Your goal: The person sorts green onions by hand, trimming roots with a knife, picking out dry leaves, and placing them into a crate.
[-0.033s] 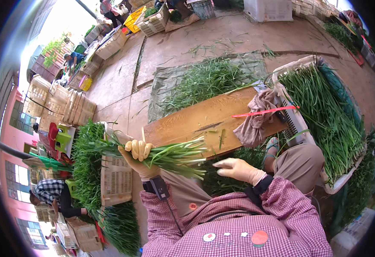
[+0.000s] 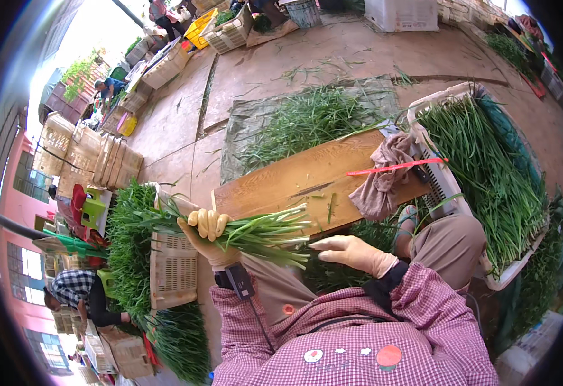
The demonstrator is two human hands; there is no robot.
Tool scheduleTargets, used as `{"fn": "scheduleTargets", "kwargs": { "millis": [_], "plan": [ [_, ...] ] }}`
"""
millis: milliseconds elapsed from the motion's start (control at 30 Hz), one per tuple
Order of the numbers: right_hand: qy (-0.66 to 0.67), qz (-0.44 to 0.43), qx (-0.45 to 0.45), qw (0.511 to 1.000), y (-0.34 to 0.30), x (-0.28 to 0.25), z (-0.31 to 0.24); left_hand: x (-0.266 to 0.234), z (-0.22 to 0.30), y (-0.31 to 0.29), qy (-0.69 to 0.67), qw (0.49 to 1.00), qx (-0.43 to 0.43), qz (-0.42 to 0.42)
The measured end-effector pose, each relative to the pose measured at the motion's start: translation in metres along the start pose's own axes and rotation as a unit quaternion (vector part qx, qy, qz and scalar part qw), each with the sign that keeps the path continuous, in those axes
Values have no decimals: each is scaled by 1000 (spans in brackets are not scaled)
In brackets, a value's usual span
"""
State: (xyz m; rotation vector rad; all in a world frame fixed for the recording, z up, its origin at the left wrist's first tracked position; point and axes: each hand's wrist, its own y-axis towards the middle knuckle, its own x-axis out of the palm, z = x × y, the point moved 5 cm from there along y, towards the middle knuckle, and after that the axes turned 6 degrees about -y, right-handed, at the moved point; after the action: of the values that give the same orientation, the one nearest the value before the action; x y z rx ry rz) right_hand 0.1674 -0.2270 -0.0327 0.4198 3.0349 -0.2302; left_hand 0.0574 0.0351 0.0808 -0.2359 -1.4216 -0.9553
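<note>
My left hand (image 2: pixel 208 233), in a yellowish glove, is closed around a bundle of green chives (image 2: pixel 256 233) held level above my lap. The leafy tips point left over a crate, the pale cut ends point right. My right hand (image 2: pixel 353 252), also gloved, lies flat with fingers apart just below the cut ends, close to them; whether it touches them I cannot tell. A wooden board (image 2: pixel 313 177) rests across in front of me, with a brown cloth (image 2: pixel 384 170) and a red strip (image 2: pixel 394 168) on its right end.
A white crate (image 2: pixel 445 186) full of chives stands at right. A pale crate (image 2: pixel 171 270) with more chives sits at left. Loose chives lie on a tarp (image 2: pixel 313 116) beyond the board. Stacked baskets (image 2: pixel 111 161) and other people are at the far left and top.
</note>
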Motion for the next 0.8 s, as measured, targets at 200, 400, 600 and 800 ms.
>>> {"fn": "scheduleTargets", "kwargs": {
  "millis": [200,400,600,800],
  "plan": [
    [320,-25,85,943,26,46,-39,0,-19,-2,-16,1000,-19,3],
    [431,38,59,900,27,39,-13,-3,-17,-1,-10,1000,-26,-13],
    [-135,67,93,984,-11,-12,24,-4,4,2,-62,998,-14,-6],
    [122,100,-48,986,26,-4,-38,-16,-10,2,-93,995,-19,2]
  ]
}}
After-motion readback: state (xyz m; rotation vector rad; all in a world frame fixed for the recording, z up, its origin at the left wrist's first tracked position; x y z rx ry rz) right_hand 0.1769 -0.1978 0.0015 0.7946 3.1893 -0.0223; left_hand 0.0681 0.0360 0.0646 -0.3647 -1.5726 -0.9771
